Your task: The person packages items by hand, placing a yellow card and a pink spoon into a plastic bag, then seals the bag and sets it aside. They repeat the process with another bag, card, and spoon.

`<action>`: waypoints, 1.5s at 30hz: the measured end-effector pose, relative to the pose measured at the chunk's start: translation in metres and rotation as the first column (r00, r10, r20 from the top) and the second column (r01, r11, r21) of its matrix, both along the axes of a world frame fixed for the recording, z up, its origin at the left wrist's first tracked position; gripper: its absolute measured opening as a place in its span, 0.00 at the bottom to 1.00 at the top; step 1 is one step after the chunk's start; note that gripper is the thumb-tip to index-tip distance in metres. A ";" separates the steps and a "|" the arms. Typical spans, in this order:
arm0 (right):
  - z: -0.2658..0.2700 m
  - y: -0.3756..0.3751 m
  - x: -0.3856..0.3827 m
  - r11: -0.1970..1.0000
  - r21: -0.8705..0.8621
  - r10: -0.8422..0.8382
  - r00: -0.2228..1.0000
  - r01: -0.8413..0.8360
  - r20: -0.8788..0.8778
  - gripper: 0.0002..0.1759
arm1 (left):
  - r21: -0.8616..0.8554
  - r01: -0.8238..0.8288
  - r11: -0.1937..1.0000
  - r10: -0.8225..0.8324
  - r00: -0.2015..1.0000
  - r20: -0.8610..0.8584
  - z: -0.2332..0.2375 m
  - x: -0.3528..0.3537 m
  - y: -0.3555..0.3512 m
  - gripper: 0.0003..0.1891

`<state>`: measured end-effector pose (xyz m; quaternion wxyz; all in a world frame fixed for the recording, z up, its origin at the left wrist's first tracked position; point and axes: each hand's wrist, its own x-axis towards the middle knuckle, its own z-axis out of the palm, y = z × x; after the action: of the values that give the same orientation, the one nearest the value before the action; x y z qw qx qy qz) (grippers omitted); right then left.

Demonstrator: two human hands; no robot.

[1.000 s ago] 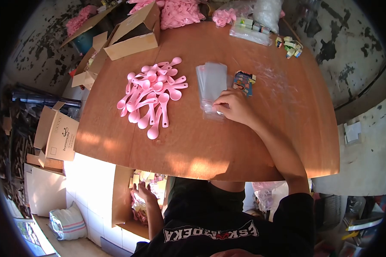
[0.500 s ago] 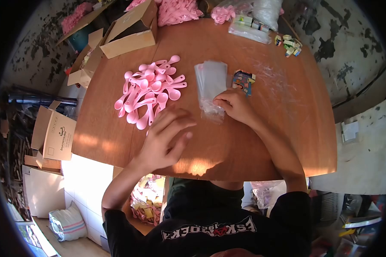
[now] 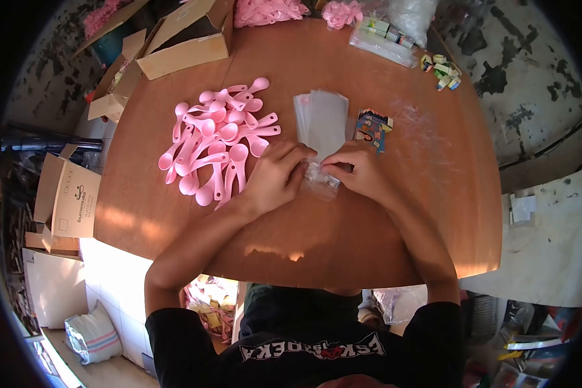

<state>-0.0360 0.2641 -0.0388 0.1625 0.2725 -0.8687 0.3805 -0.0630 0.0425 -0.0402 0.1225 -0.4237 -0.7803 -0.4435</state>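
Note:
A fan of clear plastic bags (image 3: 323, 119) lies on the wooden table in front of me, its crinkled open end toward my body. My left hand (image 3: 279, 173) is at the left of that end, fingers closed on the plastic. From the other side my right hand (image 3: 357, 169) pinches the same end between thumb and forefinger. The fingertips of both hands nearly meet there. Left of the bags spreads a loose pile of pink plastic spoons (image 3: 216, 132), close to my left hand. Small printed cards (image 3: 372, 128) in blue and orange lie just beyond my right hand.
An open cardboard box (image 3: 184, 55) stands at the table's back left. Bags of pink pieces (image 3: 270, 11) sit along the back edge. A clear pack with small boxes (image 3: 385, 40) and a heap of small yellow-green boxes (image 3: 441, 71) lie at the back right.
My left hand has moved right and forward from beside the spoons to the bags' near end, and its fingers have closed. My right hand stays at the bags. The view has shifted slightly.

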 end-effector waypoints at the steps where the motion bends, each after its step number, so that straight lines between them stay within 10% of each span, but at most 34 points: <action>1: 0.002 0.000 0.000 1.000 0.000 0.002 1.000 -0.002 0.009 0.05 | 0.000 -0.002 1.000 0.002 1.000 0.009 -0.003 -0.002 -0.001 0.15; 10: -0.002 0.000 0.001 0.998 0.063 -0.023 0.999 0.020 0.044 0.02 | -0.015 -0.017 1.000 0.016 0.998 -0.060 -0.003 -0.003 -0.004 0.12; 16: 0.001 -0.007 0.012 0.969 -0.089 -0.248 0.908 0.232 -0.338 0.04 | -0.039 -0.026 0.999 0.021 0.993 -0.116 -0.007 -0.002 -0.006 0.13; 25: 0.008 -0.018 0.026 0.927 0.277 0.023 0.696 0.255 -0.717 0.11 | 0.036 -0.099 0.994 0.104 0.983 -0.152 0.010 0.007 -0.004 0.21; 34: 0.021 -0.018 0.035 0.925 0.004 -0.294 0.722 0.380 -0.627 0.10 | 0.075 0.011 0.997 0.000 0.989 -0.149 -0.001 0.001 -0.008 0.04; 45: 0.016 0.050 0.027 0.693 0.527 -0.429 0.868 0.493 -0.249 0.17 | 0.320 0.044 0.946 -0.181 0.891 0.416 -0.003 0.001 -0.009 0.10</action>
<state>-0.0092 0.3143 -0.0231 0.2087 0.1013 -0.9722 0.0326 -0.0620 0.0333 -0.0433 -0.0198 -0.3338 -0.6844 -0.6479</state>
